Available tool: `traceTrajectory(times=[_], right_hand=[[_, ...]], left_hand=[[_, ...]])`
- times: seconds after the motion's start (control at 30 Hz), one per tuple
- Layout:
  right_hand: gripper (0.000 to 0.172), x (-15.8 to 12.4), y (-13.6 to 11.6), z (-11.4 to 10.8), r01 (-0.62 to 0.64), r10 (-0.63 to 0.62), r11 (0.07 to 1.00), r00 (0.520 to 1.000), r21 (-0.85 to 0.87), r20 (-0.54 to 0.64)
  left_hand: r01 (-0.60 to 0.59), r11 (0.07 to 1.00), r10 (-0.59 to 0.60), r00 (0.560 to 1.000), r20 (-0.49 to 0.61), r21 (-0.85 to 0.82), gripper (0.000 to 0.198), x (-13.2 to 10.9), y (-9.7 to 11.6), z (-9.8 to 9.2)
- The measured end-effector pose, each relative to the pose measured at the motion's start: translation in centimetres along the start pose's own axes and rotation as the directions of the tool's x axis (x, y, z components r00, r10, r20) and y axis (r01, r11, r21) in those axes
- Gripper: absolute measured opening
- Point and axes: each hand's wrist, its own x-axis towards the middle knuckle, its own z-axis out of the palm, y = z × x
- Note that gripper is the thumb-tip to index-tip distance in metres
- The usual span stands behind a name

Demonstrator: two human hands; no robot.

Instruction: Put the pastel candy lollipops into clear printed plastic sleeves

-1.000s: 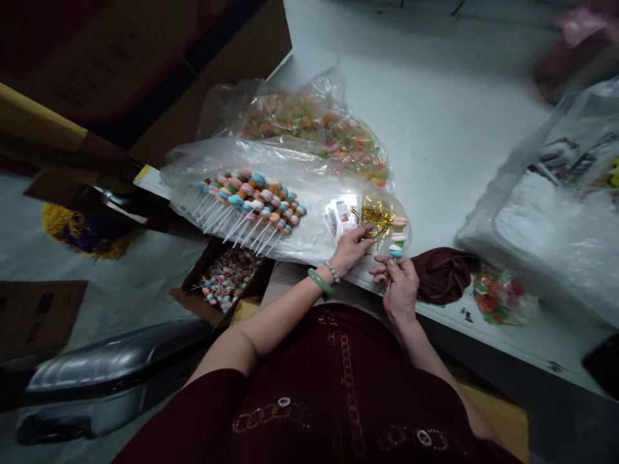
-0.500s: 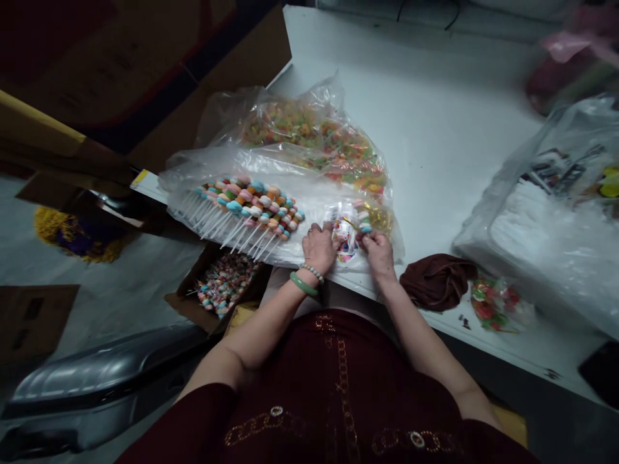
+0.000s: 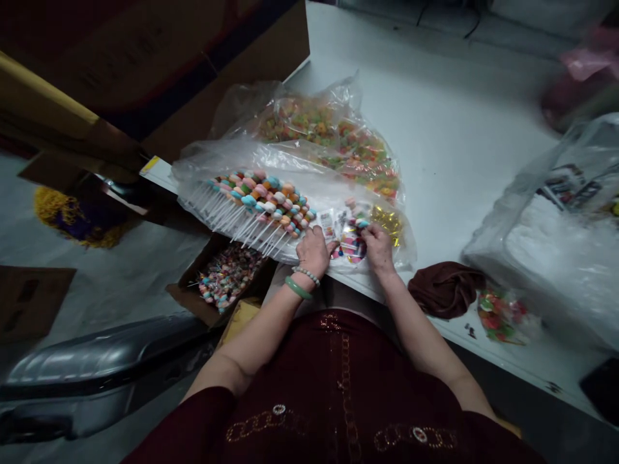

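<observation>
My left hand, with a green bangle and a beaded bracelet on its wrist, has its fingers curled at a small printed plastic bag. My right hand pinches a candy skewer with pastel pieces at the bag's right side; its fingertips are partly hidden. Left of my hands lies a pile of candy skewers, white sticks towards me. Another printed bag rests just beyond my left fingers. Shiny gold ties lie beyond my right hand.
A clear bag of gummy candies lies behind on the white table. Right are a brown cloth, a small candy bag and a big plastic bag. Cardboard boxes stand left; an open box of skewers sits below the edge.
The view has shifted, so the table things appear further right. The skewer by my right hand is now over the printed bag's side, and the gold tie strip between my hands no longer shows.
</observation>
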Motion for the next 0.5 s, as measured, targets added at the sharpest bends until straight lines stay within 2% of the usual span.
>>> traceTrajectory(times=[0.1, 0.27, 0.33, 0.4, 0.43, 0.5], right_hand=[[0.013, 0.8, 0.1, -1.3, 0.035, -0.056, 0.992, 0.984, -0.121, -0.170], [0.017, -0.4, -0.2, -1.8, 0.080, -0.094, 0.990, 0.987, -0.113, -0.131], [0.019, -1.0, -0.2, -1.1, 0.089, -0.107, 0.983, 0.989, -0.160, -0.106], [0.018, -1.5, -0.2, -0.1, 0.122, -0.134, 0.966, 0.990, -0.227, -0.038], [0.018, -1.8, -0.2, 0.4, 0.150, -0.154, 0.955, 0.988, -0.257, 0.007], [0.016, -2.1, -0.3, 1.2, 0.214, -0.195, 0.929, 0.977, -0.303, 0.092]], left_hand=[[0.014, 0.998, -0.013, 1.000, 0.013, -0.058, 0.041, 0.1, -0.7, 0.2], [0.070, 0.960, -0.087, 0.995, -0.053, -0.272, 0.012, 0.2, -1.8, 0.8], [0.079, 0.910, -0.129, 0.987, -0.098, -0.407, 0.012, -0.1, -1.9, 0.9], [0.071, 0.780, -0.180, 0.977, -0.114, -0.622, 0.017, -0.5, -2.0, 0.7], [0.070, 0.666, -0.205, 0.975, -0.091, -0.743, 0.020, -0.7, -2.1, 0.5], [0.110, 0.363, -0.219, 0.975, 0.031, -0.925, 0.026, -1.3, -2.4, -0.1]])
